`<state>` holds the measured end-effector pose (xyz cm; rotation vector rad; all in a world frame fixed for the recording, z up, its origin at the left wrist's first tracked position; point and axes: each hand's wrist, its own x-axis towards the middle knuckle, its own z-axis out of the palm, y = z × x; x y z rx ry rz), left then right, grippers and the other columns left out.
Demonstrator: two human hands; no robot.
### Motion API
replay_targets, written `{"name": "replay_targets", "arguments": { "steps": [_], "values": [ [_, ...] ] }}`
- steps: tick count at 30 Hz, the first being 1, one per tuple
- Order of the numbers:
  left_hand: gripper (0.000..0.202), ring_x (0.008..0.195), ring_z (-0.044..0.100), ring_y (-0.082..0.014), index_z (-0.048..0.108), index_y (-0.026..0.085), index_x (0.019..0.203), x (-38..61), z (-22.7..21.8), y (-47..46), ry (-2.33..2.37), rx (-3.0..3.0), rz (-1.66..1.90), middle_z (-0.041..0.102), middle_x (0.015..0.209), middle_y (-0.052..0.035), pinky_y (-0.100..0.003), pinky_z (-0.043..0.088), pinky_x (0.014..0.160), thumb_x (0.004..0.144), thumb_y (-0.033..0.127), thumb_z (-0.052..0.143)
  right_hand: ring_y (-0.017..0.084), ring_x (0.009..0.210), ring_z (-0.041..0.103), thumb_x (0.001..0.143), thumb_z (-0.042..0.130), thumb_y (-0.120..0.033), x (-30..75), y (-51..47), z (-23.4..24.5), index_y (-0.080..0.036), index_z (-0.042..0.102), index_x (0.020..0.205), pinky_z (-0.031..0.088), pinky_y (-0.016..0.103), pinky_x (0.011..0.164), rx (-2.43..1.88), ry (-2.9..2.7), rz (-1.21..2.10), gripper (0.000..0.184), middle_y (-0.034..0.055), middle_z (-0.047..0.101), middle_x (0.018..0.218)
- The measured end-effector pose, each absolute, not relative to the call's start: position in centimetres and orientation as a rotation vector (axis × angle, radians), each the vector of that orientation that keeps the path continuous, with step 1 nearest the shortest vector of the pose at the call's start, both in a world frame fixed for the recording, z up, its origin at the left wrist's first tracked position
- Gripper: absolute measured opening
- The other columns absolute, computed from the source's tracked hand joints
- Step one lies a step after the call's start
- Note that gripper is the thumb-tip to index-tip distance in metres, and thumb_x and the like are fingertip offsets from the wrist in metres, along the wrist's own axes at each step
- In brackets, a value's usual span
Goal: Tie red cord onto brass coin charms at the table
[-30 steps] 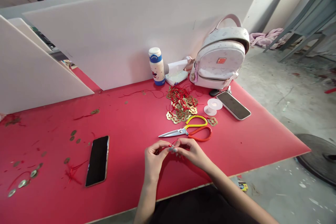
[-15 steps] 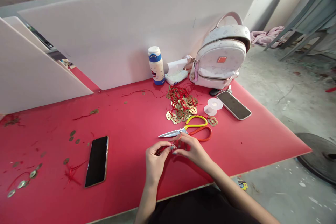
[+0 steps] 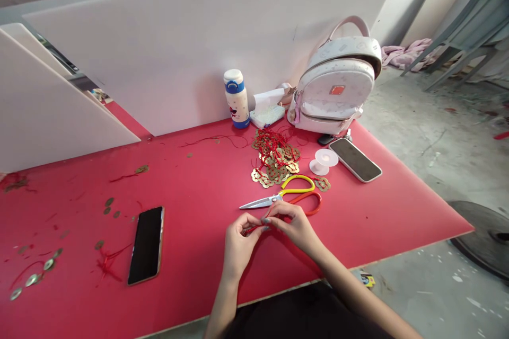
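Note:
Thin red cord (image 3: pixel 249 230) runs between my two hands above the red tabletop (image 3: pixel 191 254). My left hand (image 3: pixel 239 243) pinches it between thumb and forefinger. Close beside it, my right hand (image 3: pixel 292 226) is closed with thumb and forefinger together on the same cord, the fingertips of both hands almost touching. Whether a coin hangs on the cord is hidden by my fingers. Just beyond my right hand lie scissors (image 3: pixel 284 197) with one yellow and one red handle. Behind them is a heap of brass coin charms (image 3: pixel 274 161) tied with red cord.
A white spool (image 3: pixel 324 161) and a phone (image 3: pixel 355 160) lie right of the heap. A bottle (image 3: pixel 237 99) and a backpack (image 3: pixel 334 90) stand against the white partition (image 3: pixel 178 53). To the left are a dark phone (image 3: pixel 146 245) and loose coins (image 3: pixel 32 279).
My fingertips have shifted slightly, the left hand moving a little right. Both hands have stayed closed on the red cord.

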<state>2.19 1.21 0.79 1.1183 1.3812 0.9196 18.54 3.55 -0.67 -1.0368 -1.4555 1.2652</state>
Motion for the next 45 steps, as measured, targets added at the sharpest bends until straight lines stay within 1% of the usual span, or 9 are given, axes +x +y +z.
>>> {"name": "replay_targets", "arguments": {
  "steps": [11,17,25,29,32,34,37,40,45],
  "values": [
    [0.02,0.059,0.059,-0.0131,0.054,0.018,0.071,2.3,0.7,1.3,1.417,1.117,0.873,0.063,0.06,0.003,-0.02,0.042,0.056,0.073,0.027,0.072,0.015,0.067,0.055,0.092,0.056,-0.032,18.1,3.1,-1.1,-0.018,0.06,0.078,0.043,0.025,0.063,-1.095,-1.443,1.282,0.02,0.0012,0.061,0.072],
    [0.018,0.065,0.064,-0.0154,0.058,0.018,0.074,2.1,1.1,1.5,1.411,1.132,0.897,0.068,0.066,0.0005,-0.021,0.045,0.06,0.075,0.03,0.071,0.017,0.067,0.055,0.092,0.058,-0.035,18.1,3.1,-1.0,-0.019,0.06,0.076,0.043,0.027,0.064,-1.097,-1.43,1.232,0.022,0.0016,0.06,0.071],
    [0.023,0.055,0.054,-0.0112,0.056,0.017,0.063,1.7,0.4,1.2,1.399,1.165,0.969,0.056,0.056,0.004,-0.019,0.04,0.054,0.073,0.029,0.073,0.017,0.07,0.053,0.092,0.06,-0.038,18.5,3.3,-0.4,-0.019,0.058,0.075,0.043,0.028,0.065,-1.042,-1.344,1.251,0.025,0.0022,0.058,0.075],
    [0.022,0.059,0.058,-0.0124,0.057,0.017,0.064,1.8,0.7,1.1,1.397,1.165,0.971,0.061,0.059,0.0026,-0.019,0.043,0.056,0.074,0.03,0.073,0.017,0.073,0.054,0.091,0.062,-0.038,18.7,3.6,0.4,-0.02,0.057,0.074,0.044,0.028,0.069,-0.996,-1.321,1.252,0.026,0.0021,0.058,0.076],
    [0.016,0.064,0.065,-0.0153,0.063,0.018,0.076,1.9,0.9,1.2,1.412,1.118,0.973,0.068,0.065,0.0006,-0.02,0.047,0.058,0.073,0.029,0.074,0.017,0.074,0.055,0.09,0.062,-0.041,18.6,3.7,0.2,-0.02,0.057,0.076,0.046,0.027,0.068,-1.0,-1.257,1.307,0.026,0.0022,0.059,0.079],
    [0.017,0.068,0.069,-0.0178,0.068,0.017,0.084,1.8,0.8,1.3,1.418,1.08,0.988,0.073,0.072,-0.0022,-0.022,0.05,0.061,0.073,0.029,0.073,0.017,0.076,0.058,0.09,0.061,-0.046,18.4,3.6,-0.3,-0.02,0.059,0.083,0.048,0.027,0.066,-1.022,-1.201,1.371,0.027,0.0031,0.061,0.083],
    [0.015,0.071,0.071,-0.0203,0.072,0.016,0.079,1.7,0.6,1.3,1.423,1.078,1.042,0.075,0.074,-0.0051,-0.026,0.055,0.066,0.074,0.03,0.072,0.019,0.081,0.062,0.088,0.062,-0.048,17.9,3.2,-1.0,-0.021,0.061,0.096,0.051,0.028,0.067,-1.009,-1.232,1.512,0.028,0.0046,0.065,0.091],
    [0.015,0.072,0.07,-0.0202,0.073,0.016,0.076,1.5,0.7,1.4,1.439,1.136,1.093,0.075,0.075,-0.0052,-0.026,0.055,0.067,0.075,0.031,0.073,0.02,0.079,0.065,0.084,0.068,-0.042,17.4,2.7,-1.7,-0.018,0.065,0.091,0.051,0.029,0.071,-1.019,-1.375,1.6,0.025,0.0044,0.069,0.085],
    [0.012,0.075,0.069,-0.0191,0.072,0.018,0.077,1.1,0.8,1.4,1.483,1.234,1.142,0.074,0.079,-0.0044,-0.024,0.054,0.066,0.078,0.029,0.07,0.019,0.075,0.065,0.09,0.062,-0.033,16.9,2.4,-1.8,-0.017,0.067,0.082,0.049,0.028,0.071,-1.073,-1.494,1.476,0.018,0.004,0.071,0.079]
  ]
}}
